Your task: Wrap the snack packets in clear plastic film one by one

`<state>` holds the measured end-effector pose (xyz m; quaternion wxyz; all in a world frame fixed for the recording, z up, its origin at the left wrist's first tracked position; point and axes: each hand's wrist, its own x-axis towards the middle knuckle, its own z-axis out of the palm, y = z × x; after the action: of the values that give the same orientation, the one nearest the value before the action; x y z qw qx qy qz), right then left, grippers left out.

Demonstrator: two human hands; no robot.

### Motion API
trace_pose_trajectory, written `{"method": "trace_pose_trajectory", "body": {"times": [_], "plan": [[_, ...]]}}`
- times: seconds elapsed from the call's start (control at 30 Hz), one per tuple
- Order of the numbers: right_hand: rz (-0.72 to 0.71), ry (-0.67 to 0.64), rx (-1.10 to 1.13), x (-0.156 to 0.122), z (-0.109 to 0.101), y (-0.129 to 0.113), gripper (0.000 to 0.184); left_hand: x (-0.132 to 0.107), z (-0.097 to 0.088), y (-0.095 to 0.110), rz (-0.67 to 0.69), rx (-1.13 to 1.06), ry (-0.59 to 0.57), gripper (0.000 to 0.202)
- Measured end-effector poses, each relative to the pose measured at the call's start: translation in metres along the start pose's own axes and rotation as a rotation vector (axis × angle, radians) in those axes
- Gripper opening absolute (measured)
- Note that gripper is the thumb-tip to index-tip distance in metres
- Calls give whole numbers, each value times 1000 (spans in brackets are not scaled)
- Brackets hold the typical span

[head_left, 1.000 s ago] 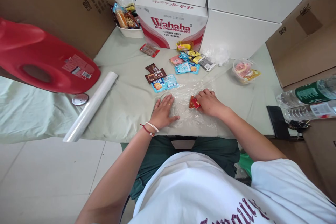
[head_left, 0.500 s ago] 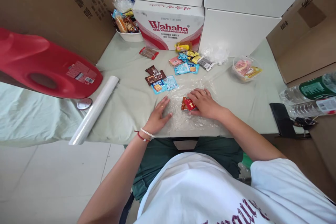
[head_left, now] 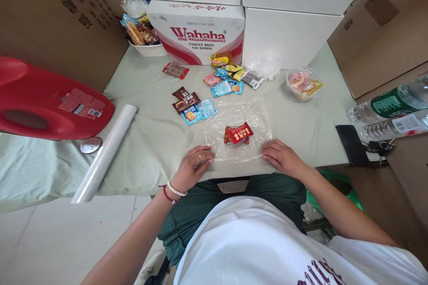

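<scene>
Left hand at near left corner of the clear plastic film, fingers bunched, thumb close to them; right hand at near right corner, fingers half curled. Both touch the film edge; cannot tell if either actually pinches it. No packet in either.

Done: film spread out, wrinkled, on the bench; red snack packet sits around its middle, on top of at least one orange-brown packet. Left: no film folded over them yet, all lying open on top.

Off the film, just beyond its far left: blue cracker packet and brown packets, overlapping. More packets farther back, incl. a light-blue packet, by the Wahaha carton. Clear tub far right, wrapped snacks inside. White film roll well left, untouched.
</scene>
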<state>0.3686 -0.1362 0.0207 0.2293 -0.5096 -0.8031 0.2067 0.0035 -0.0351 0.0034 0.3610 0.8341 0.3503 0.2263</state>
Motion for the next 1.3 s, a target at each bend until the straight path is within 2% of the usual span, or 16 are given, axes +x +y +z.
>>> {"method": "trace_pose_trajectory", "body": {"times": [0.1, 0.2, 0.3, 0.37, 0.47, 0.57, 0.67, 0.73, 0.77, 0.8, 0.87, 1.0, 1.1, 1.17, 1.23, 1.3], "plan": [[26, -34, 30, 32, -24, 5, 27, 36, -13, 3, -119, -10, 38, 28], [199, -84, -44, 68, -43, 16, 25, 79, -21, 1, -255, 109, 40, 29], [378, -130, -255, 94, -49, 24, 19, 110, -19, -9, -338, 179, 62, 24], [361, -80, -372, 105, -47, 22, 22, 120, -14, -15, -351, 191, 85, 23], [217, 15, -334, 117, -37, 13, 35, 122, -11, -20, -358, 201, 120, 24], [197, -79, -181, 131, -21, 11, 38, 114, -18, -16, -365, 224, 203, 29], [251, -180, -32, 142, -5, 16, 18, 89, -24, 4, -305, 333, 534, 30], [250, -159, 29, 145, 1, 19, 16, 65, -18, 24, -190, 430, 797, 26], [247, -141, 42, 145, 2, 19, 15, 53, -11, 35, -120, 467, 834, 22], [240, -131, 48, 145, 3, 19, 16, 43, -2, 46, -31, 480, 768, 19], [221, -125, 44, 144, 1, 16, 18, 34, 22, 63, 164, 459, 490, 27], [186, -193, 7, 147, -9, 14, 24, 55, 63, 68, 75, 469, 157, 46], [220, -79, -156, 157, -16, 21, 26, 74, 74, 58, 31, 487, 71, 47], [286, 31, -288, 168, -19, 30, 42, 78, 74, 53, 31, 507, 66, 47], [372, -4, -333, 182, -22, 39, 61, 77, 74, 52, 29, 521, 73, 46], [437, -145, -245, 194, -27, 46, 52, 75, 73, 53, 24, 528, 76, 46]]}}
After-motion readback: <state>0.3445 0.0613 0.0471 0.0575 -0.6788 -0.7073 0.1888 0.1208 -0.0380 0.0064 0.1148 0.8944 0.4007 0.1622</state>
